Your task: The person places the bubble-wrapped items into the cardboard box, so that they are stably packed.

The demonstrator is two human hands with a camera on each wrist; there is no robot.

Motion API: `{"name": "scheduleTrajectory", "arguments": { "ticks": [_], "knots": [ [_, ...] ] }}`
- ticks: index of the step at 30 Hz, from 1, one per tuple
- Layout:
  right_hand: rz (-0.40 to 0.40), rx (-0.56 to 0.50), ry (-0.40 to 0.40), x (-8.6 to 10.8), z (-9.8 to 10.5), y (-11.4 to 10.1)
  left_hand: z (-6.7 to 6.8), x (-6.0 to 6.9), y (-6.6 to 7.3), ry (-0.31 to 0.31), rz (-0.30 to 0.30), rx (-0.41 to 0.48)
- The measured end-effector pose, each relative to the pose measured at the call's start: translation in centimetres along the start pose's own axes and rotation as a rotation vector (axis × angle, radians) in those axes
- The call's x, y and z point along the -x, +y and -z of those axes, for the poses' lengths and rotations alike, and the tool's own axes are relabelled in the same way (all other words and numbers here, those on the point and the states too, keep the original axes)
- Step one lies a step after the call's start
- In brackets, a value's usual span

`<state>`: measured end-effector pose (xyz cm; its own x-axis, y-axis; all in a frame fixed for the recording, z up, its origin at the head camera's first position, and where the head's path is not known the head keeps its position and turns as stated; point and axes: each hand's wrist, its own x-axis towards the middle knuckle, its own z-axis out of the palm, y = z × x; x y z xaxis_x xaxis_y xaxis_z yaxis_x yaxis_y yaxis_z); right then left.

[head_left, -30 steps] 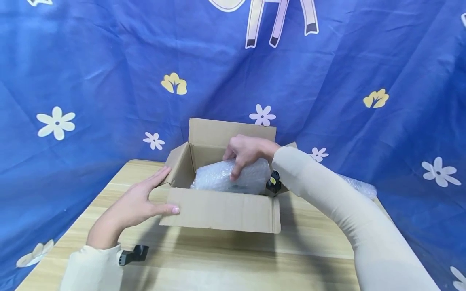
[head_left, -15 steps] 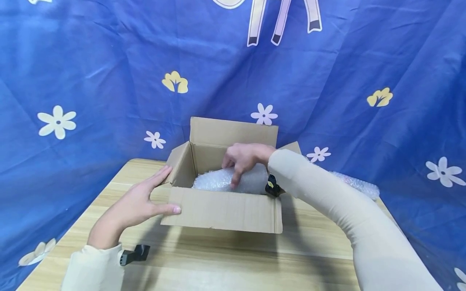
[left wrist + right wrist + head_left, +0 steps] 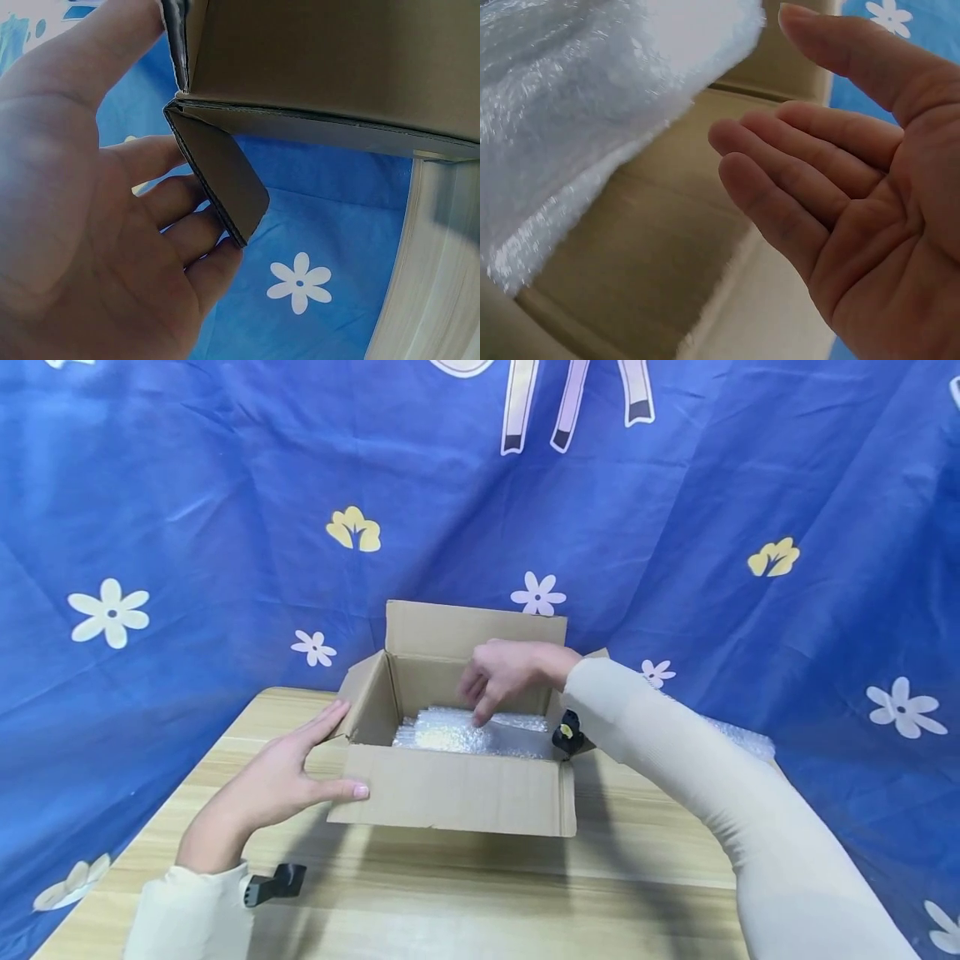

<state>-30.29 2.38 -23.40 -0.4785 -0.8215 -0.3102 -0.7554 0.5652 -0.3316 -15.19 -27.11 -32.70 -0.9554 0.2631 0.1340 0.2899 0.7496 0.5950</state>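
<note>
In the head view, a cardboard box stands with its flaps spread out on the table. A bubble-wrapped package lies inside it; whatever the wrap covers is hidden. My left hand holds the box at its near left corner, with the thumb on the front flap and the fingers against the left flap. My right hand is over the box opening, just above the package. In the right wrist view, its fingers are apart from the bubble wrap and hold nothing.
The wooden table extends in front of the box. Another piece of bubble wrap lies at the right, partly behind the right sleeve. A blue patterned cloth hangs behind the table.
The bubble-wrapped package has gone down lower and flatter in the box. My right hand has let go of it and risen slightly. My left hand stays at the box corner.
</note>
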Motion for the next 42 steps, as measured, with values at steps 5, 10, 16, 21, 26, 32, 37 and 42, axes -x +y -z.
{"name": "scheduleTrajectory", "arguments": {
  "ticks": [5,10,16,21,26,32,37,42],
  "knots": [
    [0.028,-0.062,0.056,2.1,1.1,0.3,0.0,0.1,0.0,0.001,0.001,0.004],
    [0.069,-0.135,0.125,5.0,2.3,1.0,0.0,0.1,0.1,0.0,-0.003,0.004],
    [0.115,-0.153,0.273,9.0,2.7,2.1,0.2,0.0,0.1,0.001,-0.01,0.005],
    [0.045,-0.215,0.361,11.9,2.3,3.2,0.1,0.0,0.0,-0.005,-0.005,0.002],
    [-0.019,-0.232,0.43,14.4,1.6,5.0,0.0,0.1,0.0,-0.004,-0.005,0.006],
    [-0.042,-0.294,0.497,17.2,0.1,7.4,-0.1,0.1,0.0,0.001,-0.014,0.017],
    [-0.135,-0.319,0.561,19.3,-1.3,8.7,-0.2,0.1,-0.1,0.007,-0.015,0.011],
    [-0.236,-0.318,0.62,21.2,-2.8,10.0,-0.2,0.1,-0.2,0.011,-0.014,0.006]
  ]
}}
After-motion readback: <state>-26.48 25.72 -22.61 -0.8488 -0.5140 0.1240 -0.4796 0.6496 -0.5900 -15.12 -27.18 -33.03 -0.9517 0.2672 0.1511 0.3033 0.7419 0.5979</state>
